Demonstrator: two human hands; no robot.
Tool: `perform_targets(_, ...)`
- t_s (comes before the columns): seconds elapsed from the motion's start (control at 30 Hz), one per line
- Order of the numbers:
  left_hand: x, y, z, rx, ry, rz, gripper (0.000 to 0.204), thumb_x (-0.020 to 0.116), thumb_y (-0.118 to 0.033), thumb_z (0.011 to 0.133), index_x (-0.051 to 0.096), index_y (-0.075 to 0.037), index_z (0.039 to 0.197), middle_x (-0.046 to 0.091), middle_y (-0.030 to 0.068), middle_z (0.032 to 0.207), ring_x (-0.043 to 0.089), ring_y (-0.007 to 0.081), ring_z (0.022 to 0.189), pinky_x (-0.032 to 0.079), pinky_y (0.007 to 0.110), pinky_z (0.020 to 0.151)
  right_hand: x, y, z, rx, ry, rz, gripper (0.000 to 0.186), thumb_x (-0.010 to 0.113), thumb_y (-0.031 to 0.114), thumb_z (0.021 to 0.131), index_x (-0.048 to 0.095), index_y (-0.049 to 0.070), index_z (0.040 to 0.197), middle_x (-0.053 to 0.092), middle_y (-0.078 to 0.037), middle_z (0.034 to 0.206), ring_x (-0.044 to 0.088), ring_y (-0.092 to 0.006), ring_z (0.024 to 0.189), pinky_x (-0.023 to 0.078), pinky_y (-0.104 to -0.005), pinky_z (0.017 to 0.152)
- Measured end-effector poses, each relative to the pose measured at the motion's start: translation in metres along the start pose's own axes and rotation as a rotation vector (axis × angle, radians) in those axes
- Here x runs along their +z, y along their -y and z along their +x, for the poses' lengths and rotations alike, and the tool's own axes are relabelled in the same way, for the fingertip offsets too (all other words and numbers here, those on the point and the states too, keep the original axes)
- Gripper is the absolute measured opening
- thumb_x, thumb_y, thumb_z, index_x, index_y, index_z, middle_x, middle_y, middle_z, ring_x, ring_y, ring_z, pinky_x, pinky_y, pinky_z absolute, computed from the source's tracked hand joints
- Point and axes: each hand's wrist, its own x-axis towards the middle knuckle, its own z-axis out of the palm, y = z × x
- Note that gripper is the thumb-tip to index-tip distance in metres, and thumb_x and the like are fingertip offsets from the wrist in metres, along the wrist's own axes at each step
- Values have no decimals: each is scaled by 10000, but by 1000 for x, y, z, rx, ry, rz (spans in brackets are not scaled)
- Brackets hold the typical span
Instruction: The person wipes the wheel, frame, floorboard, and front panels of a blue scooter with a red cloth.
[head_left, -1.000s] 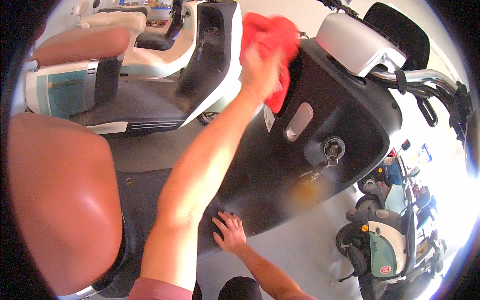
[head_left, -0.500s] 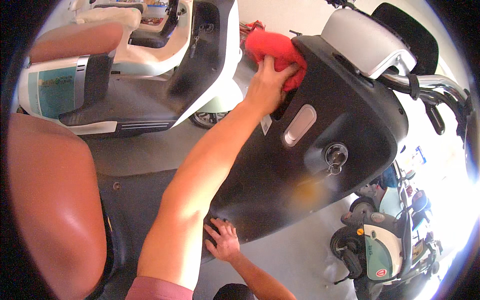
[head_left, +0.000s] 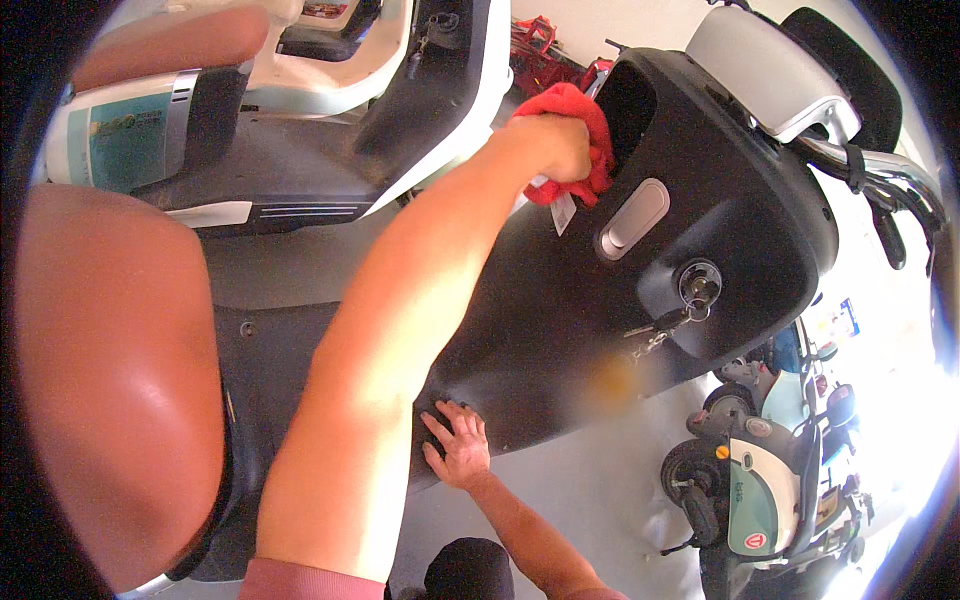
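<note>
Red cloth [head_left: 575, 101] lies bunched in the left hand [head_left: 560, 146], showing beyond the knuckles and below the curled fingers, which are clamped on it, their tips hidden. It sits by the pocket [head_left: 636, 105] of the black front panel [head_left: 560, 310]. Lower down, the right hand [head_left: 461, 446] rests on the black scooter body, fingers slightly apart. Keys [head_left: 697, 310] hang from the panel's lock. Farther off stand a white scooter [head_left: 488, 85], left, and a green-and-cream scooter [head_left: 765, 495], right.
</note>
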Motion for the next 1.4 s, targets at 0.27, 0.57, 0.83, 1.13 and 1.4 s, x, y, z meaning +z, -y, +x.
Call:
perform_targets(0.27, 1, -6, -22, 125, 116, -172, 406, 580, -79, 835, 719, 45, 1196, 737, 233, 1158, 715, 333, 1105, 559, 427, 941, 2, -5, -4, -16, -37, 1, 538, 687, 333, 892, 615, 192, 1406, 498, -134, 1481, 454, -371, 1385, 337, -566, 1166)
perform_targets(0.57, 130, 140, -110, -126, -151, -1826, 377, 606, -94, 930, 607, -12, 1298, 708, 130, 1177, 716, 214, 1039, 593, 360, 917, 4, 1, -2, -24, -110, 60, 502, 704, 257, 838, 668, 145, 1326, 547, -149, 1419, 504, -402, 1316, 387, -577, 1113)
perform_targets(0.83, 175, 76, -21, 97, -228, -1416, 273, 639, -239, 984, 694, -44, 1167, 719, 4, 1010, 661, 110, 903, 528, 308, 832, 2, -9, -2, -19, -109, 25, 508, 703, 253, 822, 671, 125, 1313, 554, -156, 1415, 522, -406, 1297, 393, -584, 1106)
perform_targets(1.13, 254, 84, 16, -89, -723, -1152, 444, 638, -335, 913, 651, -37, 1241, 685, 268, 1123, 657, 445, 1108, 512, 456, 959, 6, -9, -4, 6, -60, 25, 542, 713, 294, 817, 655, 148, 1336, 525, -141, 1443, 489, -380, 1329, 378, -586, 1124)
perform_targets(1.4, 343, 161, -62, -519, -592, -485, 454, 662, -376, 936, 638, -73, 1272, 628, 241, 1226, 620, 433, 1156, 514, 511, 991, 4, -2, 3, -27, -94, 52, 516, 701, 261, 784, 681, 104, 1275, 561, -168, 1390, 526, -396, 1273, 382, -589, 1098)
